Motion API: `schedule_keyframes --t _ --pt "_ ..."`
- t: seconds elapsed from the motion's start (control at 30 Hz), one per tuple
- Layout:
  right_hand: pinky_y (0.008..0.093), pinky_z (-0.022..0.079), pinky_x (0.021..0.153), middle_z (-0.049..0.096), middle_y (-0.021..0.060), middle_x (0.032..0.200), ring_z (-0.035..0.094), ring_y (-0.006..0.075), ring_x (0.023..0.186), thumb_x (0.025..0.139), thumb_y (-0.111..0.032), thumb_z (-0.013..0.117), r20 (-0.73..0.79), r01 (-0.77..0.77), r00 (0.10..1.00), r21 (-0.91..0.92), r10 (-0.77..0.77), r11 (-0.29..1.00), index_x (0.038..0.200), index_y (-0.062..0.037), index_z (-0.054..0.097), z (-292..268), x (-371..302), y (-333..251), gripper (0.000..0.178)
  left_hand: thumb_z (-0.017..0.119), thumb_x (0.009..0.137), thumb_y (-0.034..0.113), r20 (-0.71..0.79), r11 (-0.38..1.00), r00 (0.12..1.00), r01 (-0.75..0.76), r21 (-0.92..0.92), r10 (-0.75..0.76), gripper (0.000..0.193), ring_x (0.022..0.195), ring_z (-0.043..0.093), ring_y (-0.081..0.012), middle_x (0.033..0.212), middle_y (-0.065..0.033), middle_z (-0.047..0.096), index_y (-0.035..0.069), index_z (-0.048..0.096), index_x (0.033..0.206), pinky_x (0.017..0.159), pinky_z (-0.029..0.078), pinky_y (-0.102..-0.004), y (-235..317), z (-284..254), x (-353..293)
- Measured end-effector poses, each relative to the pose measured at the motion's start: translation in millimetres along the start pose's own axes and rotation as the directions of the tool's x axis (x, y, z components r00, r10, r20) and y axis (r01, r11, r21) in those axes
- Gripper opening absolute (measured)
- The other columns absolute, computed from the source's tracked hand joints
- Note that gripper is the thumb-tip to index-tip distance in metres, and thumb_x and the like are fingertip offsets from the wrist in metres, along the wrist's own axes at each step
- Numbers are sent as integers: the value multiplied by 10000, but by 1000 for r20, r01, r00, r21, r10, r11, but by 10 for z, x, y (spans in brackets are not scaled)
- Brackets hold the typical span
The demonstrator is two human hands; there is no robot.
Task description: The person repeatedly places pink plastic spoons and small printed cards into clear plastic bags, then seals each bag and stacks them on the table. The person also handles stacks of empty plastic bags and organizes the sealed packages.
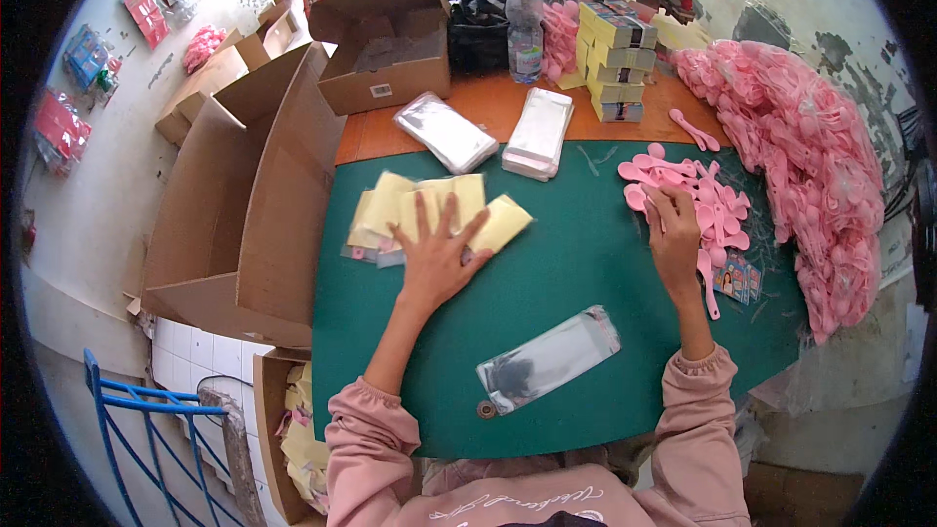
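My left hand (436, 252) lies flat with fingers spread over several pale yellow packets (387, 203), which overlap in a fan on the green tabletop. At the right, my right hand (673, 234) dips into a heap of pink plastic spoons (720, 205). Its fingers are bent together at a spoon on the heap's near-left edge; the fingertips partly hide the grip. Between my forearms lies a clear plastic sleeve (556, 356), with a small round brown object (486, 410) by its lower left corner. Small printed cards (739, 279) rest beside the spoons.
Two stacks of clear sleeves, one left (446, 134) and one right (538, 134), stand farther back. Behind are bundled cards (617, 63), a water bottle (524, 29) and an open carton (383, 44). A large carton (239, 195) borders the left; bagged pink spoons (800, 156) pile up right.
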State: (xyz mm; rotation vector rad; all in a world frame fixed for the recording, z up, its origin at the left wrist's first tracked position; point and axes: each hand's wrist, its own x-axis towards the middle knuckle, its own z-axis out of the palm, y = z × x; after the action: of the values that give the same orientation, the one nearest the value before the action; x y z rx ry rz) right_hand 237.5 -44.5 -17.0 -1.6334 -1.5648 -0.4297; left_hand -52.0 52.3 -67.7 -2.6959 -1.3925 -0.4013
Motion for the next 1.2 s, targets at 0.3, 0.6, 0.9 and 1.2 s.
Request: schedule_keyframes --t 0.3,0.6,0.9,1.2 --pt "260 441 587 560 90 838 552 165 678 846 -94 537 -160 -164 972 54 171 985 940 -4 588 -304 41 94 139 527 792 455 -171 992 981 108 71 -95 490 1288 167 -413 1383 -124 277 234 487 1227 882 64 -738 50 -184 -197" --pt "189 419 494 535 20 728 514 61 598 836 -36 553 128 -400 893 667 432 629 1005 -8 548 -299 -78 -225 171 653 722 80 130 490 984 54 -870 124 288 750 555 -216 853 -103 526 32 561 991 679 460 -319 1158 -115 -481" --pt "192 433 516 562 26 667 539 75 572 782 -13 585 470 -526 835 527 286 668 883 0 539 -447 -419 -247 111 621 780 83 219 372 973 176 -912 77 177 765 617 -140 818 -101 634 23 570 938 674 486 -261 966 -238 -421" --pt "195 441 508 576 41 664 553 73 570 796 -34 589 324 -485 874 521 362 703 882 -8 512 -334 -417 -342 119 611 805 80 377 -153 921 389 -908 103 239 798 619 -130 842 -116 649 -6 466 975 727 479 -251 844 -173 -387"
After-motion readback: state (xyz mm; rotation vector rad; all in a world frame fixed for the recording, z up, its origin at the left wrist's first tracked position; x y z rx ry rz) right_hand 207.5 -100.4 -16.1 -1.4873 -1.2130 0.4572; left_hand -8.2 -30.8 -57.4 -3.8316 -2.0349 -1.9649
